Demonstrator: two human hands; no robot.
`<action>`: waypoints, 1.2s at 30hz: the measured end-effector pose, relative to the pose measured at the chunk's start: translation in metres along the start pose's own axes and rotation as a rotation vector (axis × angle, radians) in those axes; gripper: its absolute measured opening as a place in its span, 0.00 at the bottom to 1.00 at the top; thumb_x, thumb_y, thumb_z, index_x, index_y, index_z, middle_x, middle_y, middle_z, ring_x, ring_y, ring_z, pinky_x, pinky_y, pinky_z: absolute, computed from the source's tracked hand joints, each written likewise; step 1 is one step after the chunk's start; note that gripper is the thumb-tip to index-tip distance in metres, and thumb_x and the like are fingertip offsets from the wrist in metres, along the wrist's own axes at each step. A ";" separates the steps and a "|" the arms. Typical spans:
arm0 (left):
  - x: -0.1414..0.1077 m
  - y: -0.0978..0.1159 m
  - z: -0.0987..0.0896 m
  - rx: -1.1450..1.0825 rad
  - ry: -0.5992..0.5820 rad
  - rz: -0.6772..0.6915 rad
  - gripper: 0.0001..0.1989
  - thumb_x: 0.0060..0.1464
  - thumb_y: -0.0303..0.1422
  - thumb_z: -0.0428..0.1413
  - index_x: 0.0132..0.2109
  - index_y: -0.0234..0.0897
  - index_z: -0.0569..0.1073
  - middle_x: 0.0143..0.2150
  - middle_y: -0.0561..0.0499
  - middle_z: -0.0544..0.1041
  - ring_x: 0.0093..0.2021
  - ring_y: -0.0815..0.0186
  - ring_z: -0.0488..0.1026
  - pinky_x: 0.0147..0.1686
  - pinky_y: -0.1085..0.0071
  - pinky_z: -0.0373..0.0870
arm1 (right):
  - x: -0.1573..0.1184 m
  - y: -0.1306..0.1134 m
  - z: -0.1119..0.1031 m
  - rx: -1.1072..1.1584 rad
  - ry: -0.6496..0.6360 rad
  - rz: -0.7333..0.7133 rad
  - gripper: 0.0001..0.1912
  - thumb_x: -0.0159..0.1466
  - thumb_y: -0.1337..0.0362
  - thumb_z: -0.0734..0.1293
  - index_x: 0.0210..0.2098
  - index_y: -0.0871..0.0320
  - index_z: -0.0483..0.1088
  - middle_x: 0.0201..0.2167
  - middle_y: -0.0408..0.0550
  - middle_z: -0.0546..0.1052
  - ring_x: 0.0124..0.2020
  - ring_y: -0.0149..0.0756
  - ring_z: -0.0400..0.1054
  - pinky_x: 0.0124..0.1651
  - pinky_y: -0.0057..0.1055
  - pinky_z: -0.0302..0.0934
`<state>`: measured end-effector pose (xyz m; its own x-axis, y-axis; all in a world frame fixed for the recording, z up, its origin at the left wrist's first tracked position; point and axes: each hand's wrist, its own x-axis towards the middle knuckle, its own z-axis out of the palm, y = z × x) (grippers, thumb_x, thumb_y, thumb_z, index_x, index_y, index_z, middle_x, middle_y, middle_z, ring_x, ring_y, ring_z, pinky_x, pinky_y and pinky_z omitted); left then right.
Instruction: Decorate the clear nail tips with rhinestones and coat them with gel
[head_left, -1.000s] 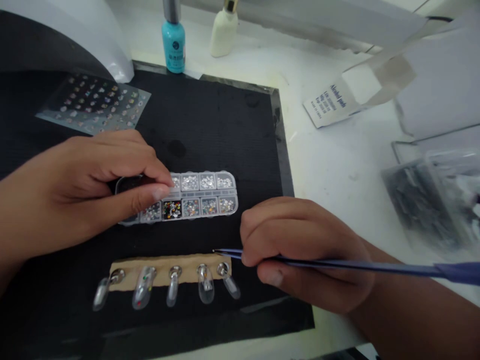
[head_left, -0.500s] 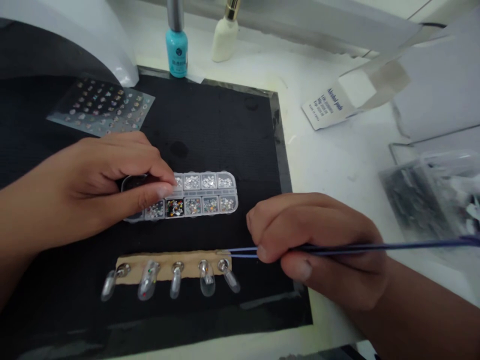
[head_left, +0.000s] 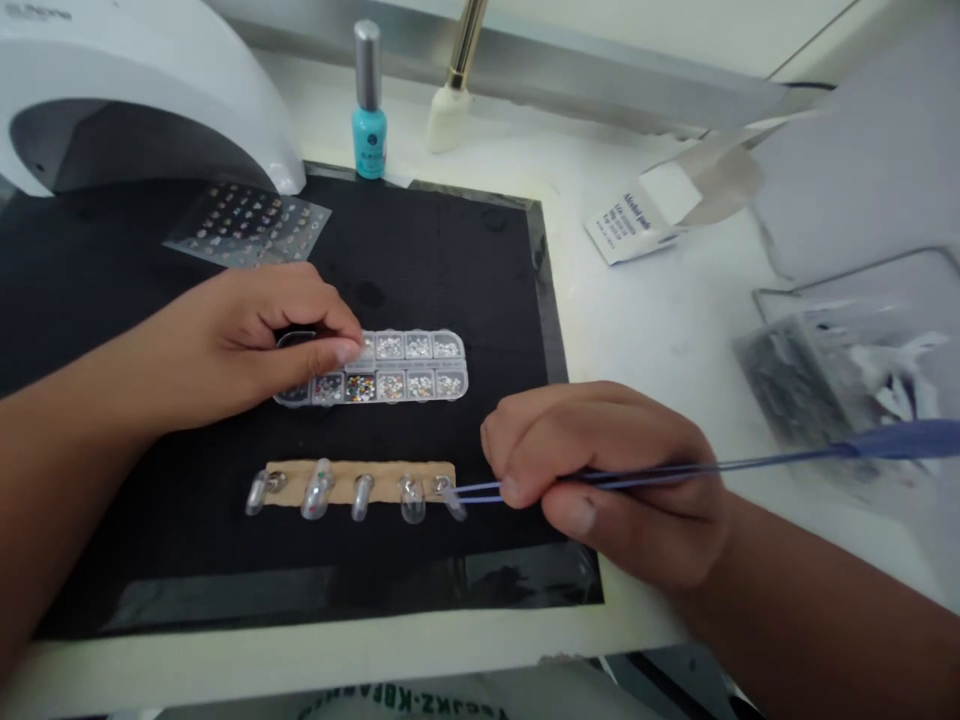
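Observation:
My left hand rests over the left end of a clear rhinestone case, its fingers and thumb curled around a small dark rounded object that they partly hide. My right hand grips long blue tweezers. Their tips reach the rightmost of several clear false nail tips, which are fixed along a tan cardboard strip. I cannot tell whether the tips touch it.
A black mat lies under the work. Around it stand a white nail lamp, a teal polish bottle, a cream bottle and a rhinestone sheet. To the right lie an alcohol pad packet and a plastic bag.
The view has pulled back, showing more of the lamp and table front. The tweezer tips have moved right from the strip's edge to the rightmost nail tip. My left hand stays on the case.

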<state>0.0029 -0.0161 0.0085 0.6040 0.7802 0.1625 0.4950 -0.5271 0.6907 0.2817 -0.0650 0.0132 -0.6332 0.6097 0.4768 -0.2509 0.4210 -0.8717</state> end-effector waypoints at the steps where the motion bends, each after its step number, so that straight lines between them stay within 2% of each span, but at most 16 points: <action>1: 0.000 0.000 0.000 -0.002 0.000 -0.002 0.09 0.63 0.36 0.56 0.38 0.42 0.80 0.33 0.56 0.77 0.34 0.71 0.73 0.35 0.75 0.66 | 0.000 0.000 0.000 -0.006 -0.006 -0.013 0.09 0.71 0.69 0.65 0.33 0.66 0.72 0.26 0.46 0.72 0.28 0.27 0.67 0.33 0.25 0.65; 6: -0.002 0.000 0.000 -0.006 -0.005 -0.003 0.10 0.63 0.36 0.56 0.38 0.41 0.80 0.33 0.55 0.77 0.34 0.71 0.73 0.36 0.74 0.66 | 0.000 -0.001 -0.001 -0.056 -0.047 -0.041 0.10 0.73 0.68 0.63 0.36 0.64 0.71 0.27 0.45 0.72 0.28 0.27 0.66 0.33 0.25 0.65; 16: 0.000 0.001 0.000 -0.006 -0.004 -0.016 0.10 0.63 0.36 0.55 0.38 0.40 0.80 0.33 0.55 0.77 0.34 0.70 0.73 0.36 0.74 0.66 | -0.001 -0.003 0.002 -0.055 -0.001 0.000 0.08 0.71 0.68 0.64 0.35 0.63 0.71 0.27 0.45 0.72 0.27 0.28 0.66 0.32 0.25 0.65; 20: -0.001 0.000 0.000 -0.001 -0.006 0.010 0.10 0.64 0.36 0.55 0.38 0.40 0.80 0.33 0.55 0.77 0.34 0.71 0.73 0.36 0.74 0.65 | 0.001 -0.001 -0.001 -0.068 -0.035 -0.032 0.09 0.72 0.68 0.64 0.35 0.63 0.71 0.27 0.44 0.71 0.28 0.28 0.66 0.33 0.25 0.65; 27: -0.002 -0.002 -0.001 0.013 -0.031 -0.003 0.10 0.65 0.37 0.55 0.39 0.40 0.80 0.34 0.56 0.77 0.35 0.71 0.72 0.37 0.75 0.65 | 0.001 -0.007 -0.013 -0.142 -0.043 0.021 0.09 0.71 0.69 0.64 0.34 0.64 0.71 0.27 0.44 0.71 0.28 0.27 0.66 0.31 0.25 0.61; 32: -0.004 -0.002 -0.001 0.031 -0.025 -0.008 0.10 0.64 0.37 0.55 0.39 0.41 0.80 0.35 0.56 0.77 0.35 0.70 0.73 0.37 0.74 0.66 | 0.003 -0.012 -0.023 -0.254 -0.144 0.038 0.09 0.72 0.71 0.62 0.35 0.63 0.70 0.28 0.43 0.71 0.29 0.27 0.66 0.34 0.25 0.63; 36: -0.003 0.001 -0.001 0.031 -0.013 0.005 0.10 0.63 0.38 0.55 0.38 0.41 0.80 0.33 0.55 0.78 0.34 0.70 0.74 0.35 0.75 0.66 | 0.006 -0.017 -0.025 -0.295 -0.213 0.131 0.11 0.72 0.71 0.61 0.33 0.61 0.68 0.27 0.43 0.71 0.29 0.27 0.65 0.35 0.25 0.62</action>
<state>0.0012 -0.0182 0.0092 0.6147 0.7731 0.1566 0.5107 -0.5414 0.6679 0.3004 -0.0520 0.0336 -0.7915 0.5310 0.3027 0.0437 0.5431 -0.8385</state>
